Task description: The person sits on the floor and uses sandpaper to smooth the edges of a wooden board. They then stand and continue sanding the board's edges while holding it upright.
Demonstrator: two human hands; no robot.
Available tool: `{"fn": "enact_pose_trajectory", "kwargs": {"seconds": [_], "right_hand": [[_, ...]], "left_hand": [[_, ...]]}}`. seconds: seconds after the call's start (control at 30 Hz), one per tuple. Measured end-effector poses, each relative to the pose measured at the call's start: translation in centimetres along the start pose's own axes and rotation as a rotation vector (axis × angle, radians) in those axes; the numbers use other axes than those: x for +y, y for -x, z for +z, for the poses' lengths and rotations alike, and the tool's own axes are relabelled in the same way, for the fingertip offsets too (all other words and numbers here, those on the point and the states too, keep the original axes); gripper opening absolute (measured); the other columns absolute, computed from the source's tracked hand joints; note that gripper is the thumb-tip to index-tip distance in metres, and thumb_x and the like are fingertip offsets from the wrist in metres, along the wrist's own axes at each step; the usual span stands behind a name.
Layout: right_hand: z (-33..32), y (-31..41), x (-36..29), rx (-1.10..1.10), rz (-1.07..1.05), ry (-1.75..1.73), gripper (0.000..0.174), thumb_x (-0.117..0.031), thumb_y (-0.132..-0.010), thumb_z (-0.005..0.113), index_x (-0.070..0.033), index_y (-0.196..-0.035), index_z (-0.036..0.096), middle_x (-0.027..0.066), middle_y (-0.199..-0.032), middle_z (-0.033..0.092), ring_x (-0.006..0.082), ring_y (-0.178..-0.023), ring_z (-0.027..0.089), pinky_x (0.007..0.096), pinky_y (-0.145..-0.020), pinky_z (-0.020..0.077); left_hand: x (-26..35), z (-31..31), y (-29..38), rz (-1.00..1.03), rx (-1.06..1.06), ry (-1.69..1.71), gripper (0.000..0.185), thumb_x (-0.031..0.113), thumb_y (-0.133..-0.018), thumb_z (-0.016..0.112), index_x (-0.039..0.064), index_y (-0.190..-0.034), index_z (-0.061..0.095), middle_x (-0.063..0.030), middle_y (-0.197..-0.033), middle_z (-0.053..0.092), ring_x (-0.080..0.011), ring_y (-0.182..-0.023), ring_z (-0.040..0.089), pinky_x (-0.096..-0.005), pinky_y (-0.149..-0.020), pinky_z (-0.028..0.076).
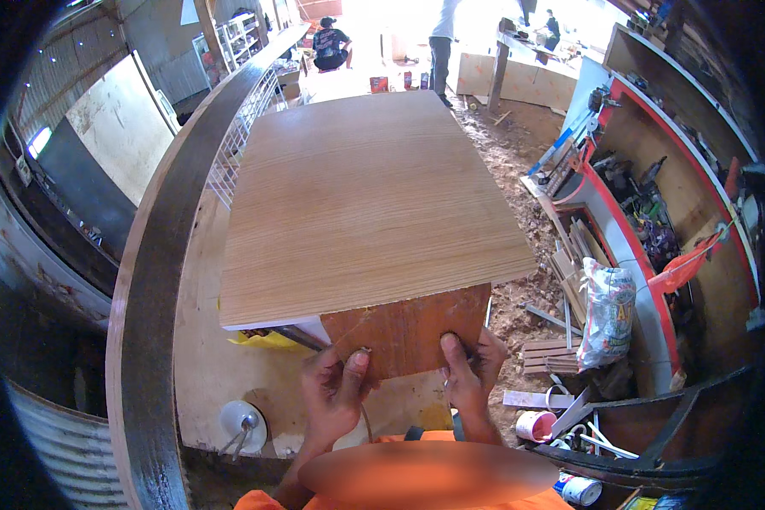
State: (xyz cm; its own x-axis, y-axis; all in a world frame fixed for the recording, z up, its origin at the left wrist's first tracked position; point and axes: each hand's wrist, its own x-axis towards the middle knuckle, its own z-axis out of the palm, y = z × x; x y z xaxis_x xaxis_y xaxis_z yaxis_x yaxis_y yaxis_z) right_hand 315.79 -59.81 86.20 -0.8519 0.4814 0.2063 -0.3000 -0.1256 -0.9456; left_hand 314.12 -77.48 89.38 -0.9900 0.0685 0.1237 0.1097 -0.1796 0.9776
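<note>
My left hand (336, 390) grips the near left corner of a small reddish-brown wooden board (408, 333), thumb on top. On its right edge my right hand (470, 373) holds the same board, with the thumb pressing its face and the fingers underneath. The board's far edge meets or passes under the near edge of a large light-brown wood-grain panel (370, 204); which of the two, I cannot tell. Below both lies a pale plywood worktop (261, 376). Something yellow (268, 340) and a dark bar show under the panel's left corner.
A white cup (243, 426) with metal utensils stands on the worktop. Along the left runs a long dark beam (159, 255). To the right are a filled sack (607, 312), wood offcuts (550, 356), a pink-stained pot (535, 426) and shelving (669, 191). People (330, 46) are in the background.
</note>
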Motion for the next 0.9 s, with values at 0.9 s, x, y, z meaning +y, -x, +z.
{"fn": "enact_pose_trajectory", "kwargs": {"seconds": [0.9], "right_hand": [[-0.4,0.5,1.1,0.017,0.072,0.051,0.013,-0.013,-0.093,0.073,0.0,-0.092,0.07,-0.0058,-0.063,0.058,0.0025,-0.052,0.049,0.023,-0.048,0.035]], "left_hand": [[-2.5,-0.7,0.5,-0.03,-0.026,-0.03,0.02,0.017,-0.104,0.061,0.0,-0.095,0.067,0.0004,-0.07,0.061,-0.0071,-0.056,0.057,-0.0241,-0.048,0.041]]}}
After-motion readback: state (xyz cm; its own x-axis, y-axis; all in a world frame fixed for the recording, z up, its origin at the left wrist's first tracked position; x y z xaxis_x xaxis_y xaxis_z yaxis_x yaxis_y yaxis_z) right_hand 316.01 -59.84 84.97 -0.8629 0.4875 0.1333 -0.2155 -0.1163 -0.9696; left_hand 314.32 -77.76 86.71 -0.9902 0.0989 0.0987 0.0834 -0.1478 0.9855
